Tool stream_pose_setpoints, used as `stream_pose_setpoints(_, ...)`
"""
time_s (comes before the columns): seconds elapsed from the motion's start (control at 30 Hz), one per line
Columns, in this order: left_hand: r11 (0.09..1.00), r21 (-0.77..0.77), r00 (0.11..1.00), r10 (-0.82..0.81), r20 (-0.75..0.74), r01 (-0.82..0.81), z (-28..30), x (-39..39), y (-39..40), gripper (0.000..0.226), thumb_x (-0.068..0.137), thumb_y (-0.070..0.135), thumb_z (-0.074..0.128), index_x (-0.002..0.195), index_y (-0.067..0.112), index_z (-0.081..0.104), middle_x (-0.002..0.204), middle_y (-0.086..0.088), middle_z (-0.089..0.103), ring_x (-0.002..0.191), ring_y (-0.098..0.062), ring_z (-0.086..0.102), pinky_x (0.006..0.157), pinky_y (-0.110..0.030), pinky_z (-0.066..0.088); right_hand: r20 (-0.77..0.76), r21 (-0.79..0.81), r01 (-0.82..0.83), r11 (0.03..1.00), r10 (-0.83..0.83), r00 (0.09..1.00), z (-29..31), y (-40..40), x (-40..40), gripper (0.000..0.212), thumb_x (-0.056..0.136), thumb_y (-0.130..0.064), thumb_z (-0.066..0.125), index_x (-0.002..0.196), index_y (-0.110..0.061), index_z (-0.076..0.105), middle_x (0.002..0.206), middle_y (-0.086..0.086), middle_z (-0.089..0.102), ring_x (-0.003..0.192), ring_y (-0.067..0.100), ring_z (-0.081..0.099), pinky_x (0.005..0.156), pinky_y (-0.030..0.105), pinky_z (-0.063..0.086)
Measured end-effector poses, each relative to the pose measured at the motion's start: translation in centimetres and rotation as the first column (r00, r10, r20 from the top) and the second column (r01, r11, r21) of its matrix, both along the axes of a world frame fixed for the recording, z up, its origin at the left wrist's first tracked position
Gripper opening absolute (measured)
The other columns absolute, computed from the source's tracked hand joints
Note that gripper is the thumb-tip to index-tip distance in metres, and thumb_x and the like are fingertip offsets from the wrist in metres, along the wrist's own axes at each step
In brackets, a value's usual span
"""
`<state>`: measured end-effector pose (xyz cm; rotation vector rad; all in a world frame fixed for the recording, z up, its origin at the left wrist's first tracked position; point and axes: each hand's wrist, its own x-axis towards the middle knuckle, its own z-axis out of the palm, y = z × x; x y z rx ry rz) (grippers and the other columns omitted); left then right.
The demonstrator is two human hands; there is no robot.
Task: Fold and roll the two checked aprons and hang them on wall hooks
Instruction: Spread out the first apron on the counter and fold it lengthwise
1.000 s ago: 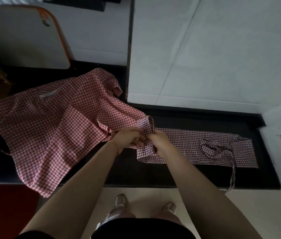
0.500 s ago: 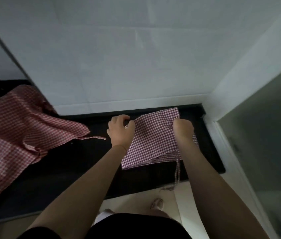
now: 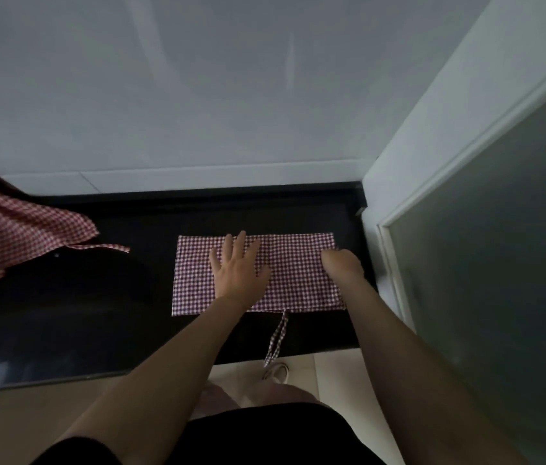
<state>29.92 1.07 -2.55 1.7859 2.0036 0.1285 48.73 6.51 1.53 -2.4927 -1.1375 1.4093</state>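
Note:
One red-and-white checked apron [image 3: 295, 273] lies folded into a flat rectangle on the black counter [image 3: 97, 313]. One of its ties [image 3: 276, 337] dangles over the front edge. My left hand [image 3: 238, 270] rests flat on the left half of it, fingers spread. My right hand [image 3: 342, 266] sits at its right end with the fingers curled down over the cloth edge. The second checked apron [image 3: 6, 236] lies spread and rumpled at the far left of the counter, partly out of view, one tie trailing right.
A white tiled wall [image 3: 231, 95] rises straight behind the counter. A frosted glass door [image 3: 499, 263] in a white frame closes off the right side. My shoe [image 3: 276, 370] shows on the pale floor below the counter's front edge.
The apron was a long strip being doubled up, then held lifted between both hands. It now lies flat on the counter, my left hand opened onto it. The view swung right.

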Motion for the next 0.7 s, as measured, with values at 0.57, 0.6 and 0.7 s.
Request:
stream_pose_setpoints(0.57,0.987,-0.122,0.977,-0.125,-0.171,0.105,-4.6,0.4,-1.3,0.069,0.092,0.069,0.011,0.152,0.043,-0.012,0.163,0.001,-0.016,0.146,-0.036,-0.021,0.112,-0.068,-0.009,0.165,0.080,-0.149,0.986,0.134,0.977,-4.3,-2.3,3.3,0.057,0.085,-0.035,0.065,0.127,-0.002,0.046,0.130,0.020,0.048,0.112,0.034,0.053,0.089,0.038,0.049)
stream_pose_setpoints(0.6,0.986,-0.126,0.975,-0.133,-0.176,0.112,-4.8,0.2,-1.3,0.069,0.092,0.070,0.010,0.151,0.043,-0.014,0.163,0.000,-0.017,0.146,-0.036,-0.022,0.112,-0.068,-0.009,0.147,0.092,-0.102,0.991,0.087,0.985,-4.4,-2.4,3.1,0.065,0.084,-0.033,0.068,0.133,-0.001,0.040,0.134,0.021,0.044,0.117,0.036,0.052,0.089,0.039,0.048)
stream_pose_setpoints(0.7,0.981,-0.146,0.973,-0.153,-0.172,0.129,-5.1,-0.1,-1.3,0.069,0.092,0.069,0.009,0.151,0.042,-0.016,0.162,0.000,-0.019,0.146,-0.036,-0.022,0.113,-0.068,-0.007,-0.059,0.057,0.080,0.995,-0.077,0.995,-4.3,-1.8,3.1,0.059,0.086,-0.022,0.070,0.132,0.003,0.042,0.130,0.019,0.053,0.108,0.032,0.058,0.080,0.034,0.048)
